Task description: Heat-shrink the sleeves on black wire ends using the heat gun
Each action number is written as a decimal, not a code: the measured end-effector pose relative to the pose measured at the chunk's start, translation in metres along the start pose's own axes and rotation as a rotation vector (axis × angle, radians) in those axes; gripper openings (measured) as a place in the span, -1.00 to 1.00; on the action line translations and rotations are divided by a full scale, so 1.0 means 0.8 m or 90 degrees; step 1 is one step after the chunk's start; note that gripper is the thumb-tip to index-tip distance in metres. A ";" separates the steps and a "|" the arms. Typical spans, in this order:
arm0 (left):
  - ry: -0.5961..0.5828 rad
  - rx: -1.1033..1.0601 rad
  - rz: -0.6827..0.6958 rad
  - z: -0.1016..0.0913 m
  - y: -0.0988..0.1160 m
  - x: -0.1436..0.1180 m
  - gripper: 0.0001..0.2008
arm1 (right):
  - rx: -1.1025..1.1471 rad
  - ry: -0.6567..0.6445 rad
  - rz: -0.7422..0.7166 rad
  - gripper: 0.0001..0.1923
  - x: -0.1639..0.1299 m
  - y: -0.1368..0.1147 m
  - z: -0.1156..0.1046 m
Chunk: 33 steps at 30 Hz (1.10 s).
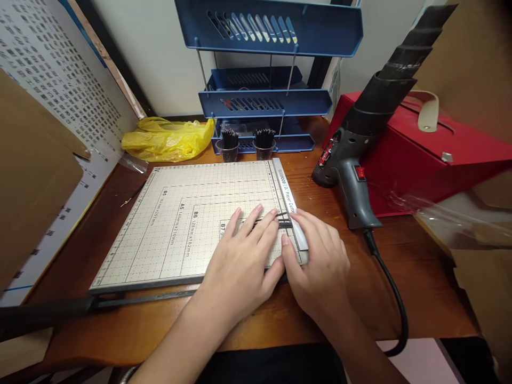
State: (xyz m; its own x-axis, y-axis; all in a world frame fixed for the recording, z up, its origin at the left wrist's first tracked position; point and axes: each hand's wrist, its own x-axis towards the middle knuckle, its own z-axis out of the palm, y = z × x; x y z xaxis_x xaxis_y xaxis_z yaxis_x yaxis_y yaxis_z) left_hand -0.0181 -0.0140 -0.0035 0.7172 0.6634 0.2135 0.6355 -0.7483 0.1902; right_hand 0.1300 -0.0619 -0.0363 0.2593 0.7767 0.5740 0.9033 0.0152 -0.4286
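Your left hand point(244, 261) lies flat, fingers loosely spread, over thin black strands point(285, 224) at its two o'clock; your right hand point(320, 256) cups the pale rail point(300, 238), grip unclear. You seem to be aligning strands; next calls for even pressure. Beneath lies the smooth, gridded cutter point(176, 213); at twelve, clear cups point(230, 153).

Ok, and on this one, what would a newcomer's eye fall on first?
Probably the two bare hands at the near right of the pale, gridded paper cutter: the left hand lies over thin black strips, the right hand at the metal guide. Next, the dark blower, nozzle up, before the red box at right. Then the bright yellow bag beyond the cutter, at left.
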 end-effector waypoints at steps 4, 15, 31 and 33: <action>0.002 -0.004 0.000 0.003 0.000 -0.001 -0.49 | -0.001 0.003 -0.003 -0.64 0.000 0.000 0.000; -0.011 -0.120 -0.085 -0.021 -0.010 0.013 -0.44 | 0.006 -0.024 -0.003 -0.61 -0.003 0.004 -0.002; 0.017 -0.164 -0.077 -0.008 -0.011 0.036 -0.74 | -0.040 -0.028 -0.013 -0.60 -0.004 0.002 -0.001; 0.016 -0.161 -0.084 -0.010 -0.014 0.030 -0.71 | -0.058 -0.032 -0.031 -0.60 -0.004 0.002 -0.001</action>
State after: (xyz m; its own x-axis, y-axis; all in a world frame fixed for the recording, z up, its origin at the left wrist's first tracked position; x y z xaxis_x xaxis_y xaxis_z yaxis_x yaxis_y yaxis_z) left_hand -0.0103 0.0102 0.0073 0.6242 0.7569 0.1935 0.6287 -0.6337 0.4507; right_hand 0.1310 -0.0646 -0.0385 0.1983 0.8072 0.5560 0.9426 -0.0016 -0.3339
